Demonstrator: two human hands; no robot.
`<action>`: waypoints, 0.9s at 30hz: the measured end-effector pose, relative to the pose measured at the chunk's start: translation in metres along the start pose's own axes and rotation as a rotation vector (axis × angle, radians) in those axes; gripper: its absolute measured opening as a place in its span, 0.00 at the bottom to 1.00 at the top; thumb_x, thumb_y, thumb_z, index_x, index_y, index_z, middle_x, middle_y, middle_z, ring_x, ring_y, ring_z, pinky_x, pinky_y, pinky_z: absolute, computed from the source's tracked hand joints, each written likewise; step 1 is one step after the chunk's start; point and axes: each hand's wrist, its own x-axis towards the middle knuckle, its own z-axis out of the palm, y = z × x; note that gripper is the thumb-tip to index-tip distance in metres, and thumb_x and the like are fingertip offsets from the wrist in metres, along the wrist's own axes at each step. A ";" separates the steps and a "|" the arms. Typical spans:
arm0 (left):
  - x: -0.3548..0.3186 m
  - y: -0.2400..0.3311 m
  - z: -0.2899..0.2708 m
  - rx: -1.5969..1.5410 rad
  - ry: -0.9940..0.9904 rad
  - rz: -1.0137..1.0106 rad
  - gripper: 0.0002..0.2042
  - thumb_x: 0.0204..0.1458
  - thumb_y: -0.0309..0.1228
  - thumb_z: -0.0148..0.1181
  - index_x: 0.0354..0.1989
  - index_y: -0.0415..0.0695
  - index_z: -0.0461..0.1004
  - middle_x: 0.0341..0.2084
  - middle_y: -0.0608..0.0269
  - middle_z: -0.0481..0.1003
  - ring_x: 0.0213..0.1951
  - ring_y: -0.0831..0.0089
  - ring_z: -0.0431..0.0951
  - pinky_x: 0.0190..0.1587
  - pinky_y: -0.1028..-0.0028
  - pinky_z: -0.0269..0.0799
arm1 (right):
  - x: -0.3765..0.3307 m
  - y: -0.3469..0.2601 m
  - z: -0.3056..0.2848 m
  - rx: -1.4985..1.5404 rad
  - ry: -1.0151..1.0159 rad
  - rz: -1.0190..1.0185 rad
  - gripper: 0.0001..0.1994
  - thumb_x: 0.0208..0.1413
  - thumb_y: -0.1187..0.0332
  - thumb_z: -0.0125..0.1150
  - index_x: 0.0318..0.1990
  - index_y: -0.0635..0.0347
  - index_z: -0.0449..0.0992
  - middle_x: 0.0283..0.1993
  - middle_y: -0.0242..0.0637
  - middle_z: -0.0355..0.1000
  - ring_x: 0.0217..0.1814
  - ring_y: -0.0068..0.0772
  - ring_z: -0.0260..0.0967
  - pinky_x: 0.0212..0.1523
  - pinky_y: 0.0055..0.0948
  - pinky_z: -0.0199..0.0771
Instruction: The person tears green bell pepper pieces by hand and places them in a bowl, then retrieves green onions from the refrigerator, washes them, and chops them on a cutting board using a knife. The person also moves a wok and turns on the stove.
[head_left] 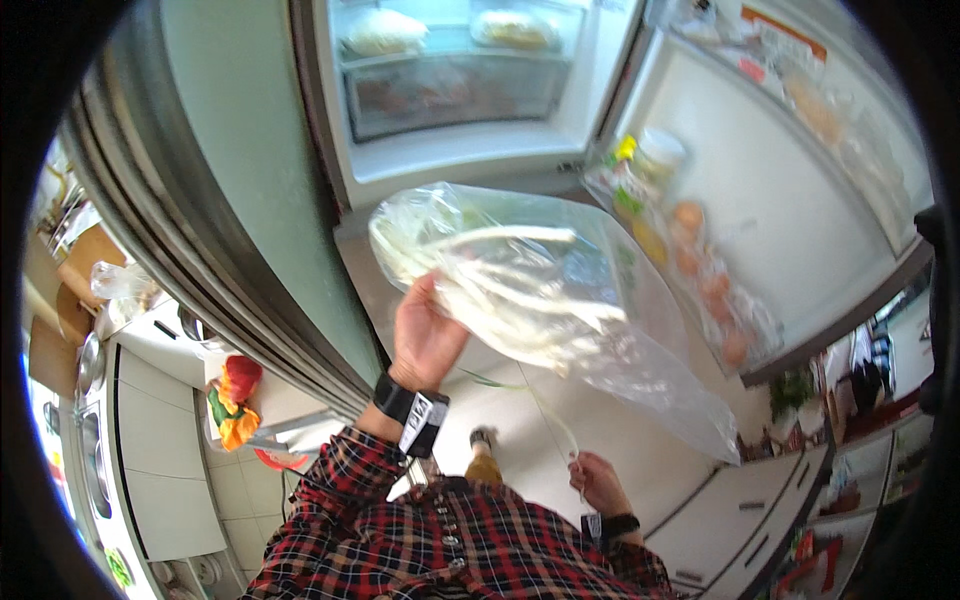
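Observation:
My left hand [428, 335] is closed on a clear plastic bag [680, 400], held up in front of the open fridge. Long white scallion stalks [510, 270] show through the film, several of them lying lengthwise, and the bag's loose end droops to the right. Lower down, my right hand [602, 482] pinches one thin scallion [555, 418]. Its pale stem arcs up and left from the fingers to a green leaf. The left palm is partly covered by the bag.
The fridge [455, 160] stands open ahead, with a drawer [450, 95] and bagged food inside. Its door [770, 180] swings out to the right, holding eggs [715, 290] and a jar [660, 150]. A sliding glass panel [240, 150] is close on the left. White drawers [735, 510] sit at lower right.

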 end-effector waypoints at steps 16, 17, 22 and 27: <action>0.168 0.040 0.089 0.031 0.006 0.494 0.21 0.60 0.26 0.47 0.61 0.32 0.59 0.59 0.47 0.66 0.62 0.55 0.65 0.70 0.53 0.51 | 0.060 -0.044 0.013 -0.104 0.075 0.278 0.08 0.59 0.73 0.59 0.41 0.69 0.72 0.26 0.36 0.68 0.17 0.18 0.54 0.18 0.19 0.53; 0.174 0.042 0.087 0.035 0.013 0.498 0.22 0.60 0.26 0.47 0.62 0.32 0.57 0.60 0.46 0.65 0.62 0.55 0.64 0.70 0.54 0.52 | 0.063 -0.048 0.017 -0.204 0.079 0.266 0.08 0.58 0.71 0.61 0.40 0.67 0.73 0.25 0.34 0.69 0.18 0.17 0.56 0.18 0.19 0.54; 0.178 0.044 0.069 0.009 -0.084 0.380 0.21 0.59 0.26 0.49 0.61 0.35 0.59 0.58 0.51 0.67 0.61 0.58 0.65 0.69 0.57 0.54 | 0.098 -0.102 0.056 -0.924 -0.143 -0.074 0.10 0.56 0.65 0.65 0.37 0.63 0.77 0.25 0.30 0.73 0.25 0.17 0.67 0.26 0.20 0.65; 0.176 0.037 0.086 -0.017 -0.145 0.309 0.23 0.61 0.27 0.51 0.63 0.36 0.58 0.59 0.50 0.66 0.62 0.58 0.64 0.70 0.56 0.53 | 0.141 -0.173 0.123 -1.161 -0.350 -0.452 0.09 0.58 0.69 0.61 0.41 0.65 0.77 0.26 0.35 0.74 0.28 0.21 0.70 0.31 0.22 0.70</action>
